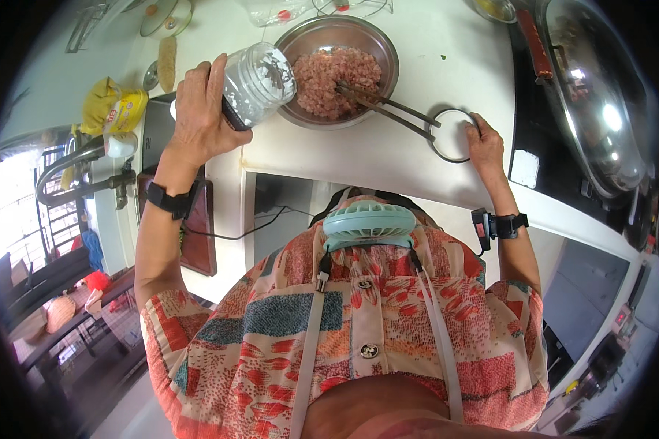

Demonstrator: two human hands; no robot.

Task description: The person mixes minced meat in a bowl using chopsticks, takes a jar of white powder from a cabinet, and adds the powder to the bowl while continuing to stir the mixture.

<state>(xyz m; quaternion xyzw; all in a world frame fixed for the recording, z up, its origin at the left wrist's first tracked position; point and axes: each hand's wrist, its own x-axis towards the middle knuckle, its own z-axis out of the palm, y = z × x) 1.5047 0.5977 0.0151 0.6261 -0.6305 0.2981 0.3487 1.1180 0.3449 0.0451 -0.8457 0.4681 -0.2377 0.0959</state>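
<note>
My left hand (202, 112) holds a clear jar (258, 82), tilted with its open mouth towards the bowl; white powder clings inside. The metal bowl (387, 49) stands on the counter and holds minced meat (338, 74). Two dark chopsticks (398, 112) rest with their tips in the meat and lean over the bowl's near rim. At the right, my right hand (486, 144) grips the edge of a round white lid (451, 137) with a dark rim, beside the chopsticks' ends.
A large metal lidded pan (598, 99) stands on the black stove (527, 118) at the right. A yellow bag (129, 110), a faucet (68, 164) and a brush (167, 63) are at the left. Behind the bowl is a wire rack (357, 10). A glass lid (165, 16) lies at the upper left.
</note>
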